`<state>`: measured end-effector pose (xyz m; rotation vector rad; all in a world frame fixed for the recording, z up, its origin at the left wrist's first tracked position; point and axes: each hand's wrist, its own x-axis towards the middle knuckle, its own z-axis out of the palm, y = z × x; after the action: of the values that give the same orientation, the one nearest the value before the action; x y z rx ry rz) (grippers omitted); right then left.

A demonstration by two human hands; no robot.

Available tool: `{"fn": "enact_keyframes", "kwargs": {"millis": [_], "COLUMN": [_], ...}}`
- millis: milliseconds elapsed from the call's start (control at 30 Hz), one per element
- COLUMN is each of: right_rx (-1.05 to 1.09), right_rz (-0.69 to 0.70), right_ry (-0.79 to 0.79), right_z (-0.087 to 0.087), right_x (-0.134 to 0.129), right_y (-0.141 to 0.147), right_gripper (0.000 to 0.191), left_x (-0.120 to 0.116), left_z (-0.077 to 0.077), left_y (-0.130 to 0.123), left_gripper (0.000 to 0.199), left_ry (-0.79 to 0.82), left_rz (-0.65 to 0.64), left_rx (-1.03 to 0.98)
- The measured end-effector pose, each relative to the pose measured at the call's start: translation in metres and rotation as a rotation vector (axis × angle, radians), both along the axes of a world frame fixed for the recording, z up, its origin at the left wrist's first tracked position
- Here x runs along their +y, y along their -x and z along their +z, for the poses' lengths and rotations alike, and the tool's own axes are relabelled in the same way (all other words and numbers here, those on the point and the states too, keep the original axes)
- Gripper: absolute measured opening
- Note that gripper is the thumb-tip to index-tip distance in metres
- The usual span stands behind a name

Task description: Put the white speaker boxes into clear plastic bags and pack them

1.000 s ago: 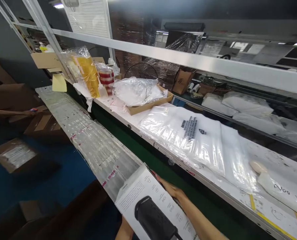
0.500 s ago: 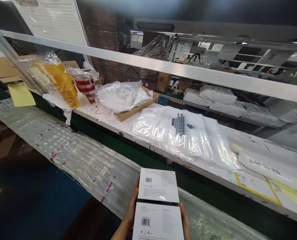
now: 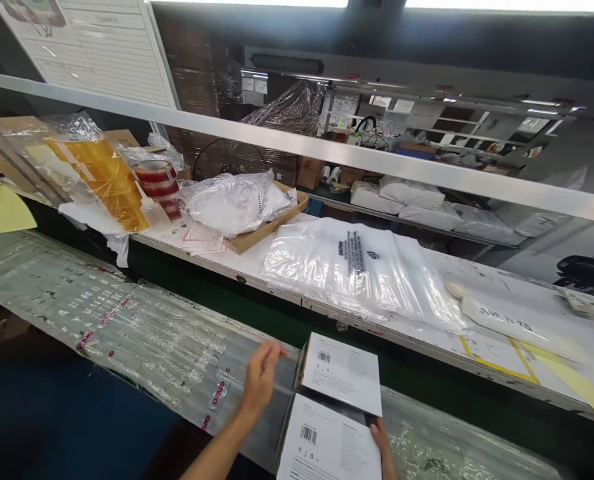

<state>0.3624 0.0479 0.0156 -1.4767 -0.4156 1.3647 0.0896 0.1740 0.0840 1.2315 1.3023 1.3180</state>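
Observation:
Two white boxes (image 3: 344,373) with printed barcodes and small text lie one beyond the other on the plastic-covered grey ledge, a dark gap between them. The nearer white box (image 3: 331,443) runs past the bottom edge of the view. My right hand (image 3: 383,440) grips the right side of the boxes close to that gap, with part of its fingers hidden. Off to the left of the boxes, my left hand (image 3: 261,375) is in the air above the ledge, apart from them. Its fingers are loosely bent and nothing shows in them.
A white bench (image 3: 257,263) runs behind a dark green gap. On it lie clear plastic bags (image 3: 347,267), a cardboard tray (image 3: 264,227) with bagged items, red tape rolls (image 3: 157,183) and amber tape rolls (image 3: 104,187). A metal rail (image 3: 297,141) crosses above.
My left hand has let go of the boxes and moved up and left of them. The boxes appear slightly farther right in view, with my right hand still on them. The view has shifted.

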Motion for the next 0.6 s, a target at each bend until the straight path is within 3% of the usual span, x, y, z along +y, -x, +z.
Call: {"fn": "enact_keyframes", "kwargs": {"millis": [100,167,233,300,400,533,567,600], "right_rx": [-0.051,-0.196,-0.366,-0.49,-0.599,-0.926,-1.051,-1.158], "right_rz": [-0.09,-0.075,-0.057,-0.025,0.089,0.238,0.266,0.308], "right_ry": [0.036,0.009,-0.01,-0.067,-0.238,-0.569,-0.663,-0.733], "right_z": [0.001,0.009,0.025,0.053,0.115,0.207,0.224,0.237], "right_x": [0.002,0.004,0.008,0.016,0.041,0.098,0.115,0.131], "right_y": [-0.005,-0.013,-0.022,-0.032,-0.037,-0.005,0.011,0.027], "right_gripper": [0.1,0.101,0.095,0.086,0.065,0.046,0.052,0.07], "left_x": [0.076,0.137,0.189,0.22,0.229,0.201,0.19,0.179], "left_z": [0.074,0.106,0.119,0.119,0.118,0.141,0.15,0.16], "left_y": [0.024,0.027,0.022,0.017,0.01,-0.012,-0.021,-0.03], "left_gripper": [0.039,0.03,0.021,0.018,0.011,0.011,0.01,0.01], "left_ry": [-0.311,-0.396,-0.386,-0.368,-0.387,-0.478,-0.485,-0.467], "left_rz": [-0.027,0.047,0.042,0.016,-0.009,-0.01,-0.026,-0.065], "left_rx": [0.289,0.534,0.592,0.612,0.616,0.484,0.38,0.25]}}
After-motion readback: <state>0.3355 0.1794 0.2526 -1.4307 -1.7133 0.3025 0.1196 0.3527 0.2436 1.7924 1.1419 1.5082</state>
